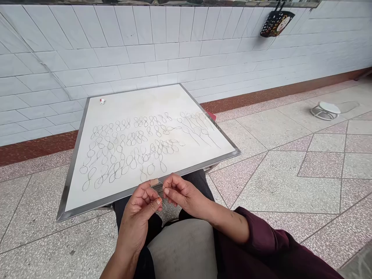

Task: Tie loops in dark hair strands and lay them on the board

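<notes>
A thin, pale wire (160, 182) is bent into a loop between my two hands, in front of the table's near edge. My left hand (138, 209) pinches it between thumb and fingers, and a tan strip of tape (155, 181) wraps the index fingertip. Beside it, my right hand (181, 193) has thumb and index finger closed on another part of the same wire. Several figure-eight wire loops (116, 170) lie in rows on the white tabletop (78, 197). Toward the table's right side, other wire pieces (200, 133) have a loop and long straight tails.
A small white and red object (102, 101) sits at the tabletop's far left corner. The table's metal edge (221, 157) runs just beyond my hands. On the right, a round white stool (325, 110) stands on the tiled floor. A patterned bag (277, 24) hangs on the wall.
</notes>
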### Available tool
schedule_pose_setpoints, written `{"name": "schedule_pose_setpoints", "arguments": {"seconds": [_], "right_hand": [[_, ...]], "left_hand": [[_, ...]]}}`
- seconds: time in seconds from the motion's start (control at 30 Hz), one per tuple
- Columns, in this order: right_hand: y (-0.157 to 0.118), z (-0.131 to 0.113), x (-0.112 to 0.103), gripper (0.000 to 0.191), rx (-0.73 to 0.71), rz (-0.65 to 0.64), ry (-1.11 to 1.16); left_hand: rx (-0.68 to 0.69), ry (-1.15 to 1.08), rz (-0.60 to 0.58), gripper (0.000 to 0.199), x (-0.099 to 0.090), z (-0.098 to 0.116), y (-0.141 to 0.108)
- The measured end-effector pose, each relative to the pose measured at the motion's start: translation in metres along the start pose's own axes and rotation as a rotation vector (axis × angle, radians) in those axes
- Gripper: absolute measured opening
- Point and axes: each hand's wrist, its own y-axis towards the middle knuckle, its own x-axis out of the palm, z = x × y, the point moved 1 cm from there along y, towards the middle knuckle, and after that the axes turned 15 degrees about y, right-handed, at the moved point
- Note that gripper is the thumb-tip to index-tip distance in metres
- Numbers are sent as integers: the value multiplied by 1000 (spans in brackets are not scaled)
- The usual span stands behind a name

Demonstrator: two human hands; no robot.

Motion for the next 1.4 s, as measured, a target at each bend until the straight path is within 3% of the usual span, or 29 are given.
{"name": "schedule_pose_setpoints", "arguments": {"seconds": [0.13,0.3,0.4,0.5,0.73,1.0,1.2,1.4], "right_hand": [[0,7,-13,9,-185,25,-225],[-6,6,-40,18,-507,-3,-758],[-14,-1,-53,23,-578,-152,-1059],[-21,-5,-60,25,-545,-332,-1222],[-23,-1,-58,21,-485,-296,-1266],[-23,-11,-56,23,-487,-334,-1305],[-22,-17,-57,20,-463,-406,-1233],[-23,-1,-41,24,-548,-443,-1108]], "left_hand": [[-35,58,-38,37,-4,0,-2],[-71,214,-174,46,-20,-9,1],[-137,319,-319,50,-31,-15,4],[-194,362,-432,54,-33,-18,6],[-243,335,-506,53,-19,-13,5],[-232,408,-508,52,-23,-15,2],[-242,377,-532,52,-20,-9,-1],[-243,372,-540,54,-17,-6,-3]]}}
